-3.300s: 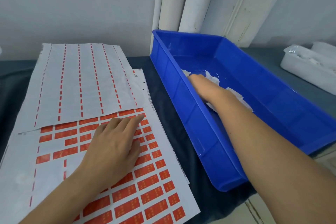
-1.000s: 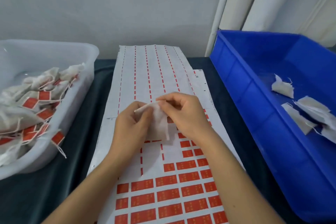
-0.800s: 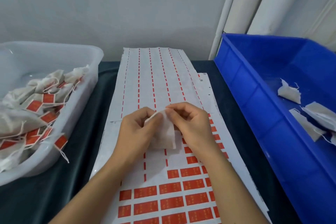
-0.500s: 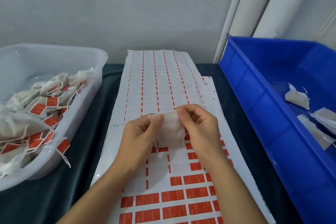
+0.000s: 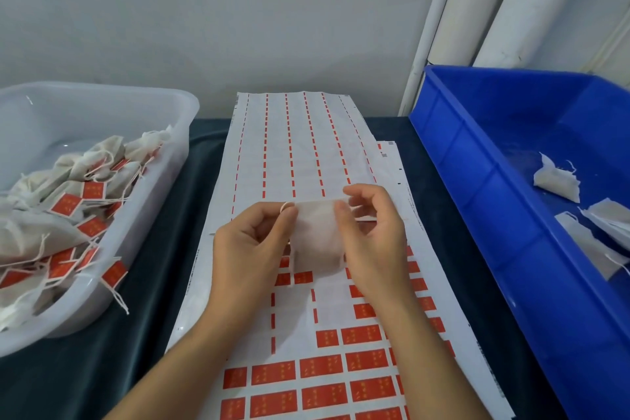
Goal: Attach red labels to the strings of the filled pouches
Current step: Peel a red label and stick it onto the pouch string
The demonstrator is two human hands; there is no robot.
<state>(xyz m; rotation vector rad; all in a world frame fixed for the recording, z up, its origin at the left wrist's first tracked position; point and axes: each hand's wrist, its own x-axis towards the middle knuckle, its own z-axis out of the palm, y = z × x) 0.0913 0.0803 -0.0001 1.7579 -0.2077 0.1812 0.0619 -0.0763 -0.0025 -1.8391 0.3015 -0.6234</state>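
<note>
Head view: I see both hands up over the label sheet (image 5: 341,368), sharing one white pouch (image 5: 317,242). Left hand (image 5: 252,249) has fingers curled, thumb and forefinger pinching the pouch's upper left corner, where a loop of string (image 5: 285,205) pokes out. Right hand (image 5: 371,235) pinches the upper right edge with its thumb, other fingers loosely curled behind. Pouch hangs between them, just above the sheet's red labels (image 5: 366,360). A used sheet (image 5: 300,147), labels mostly gone, overlaps the far end. Clear tub (image 5: 163,187) at left on the table (image 5: 153,283) holds labelled pouches (image 5: 68,201). Blue bin (image 5: 477,201) at right holds unlabelled pouches (image 5: 559,181).
</note>
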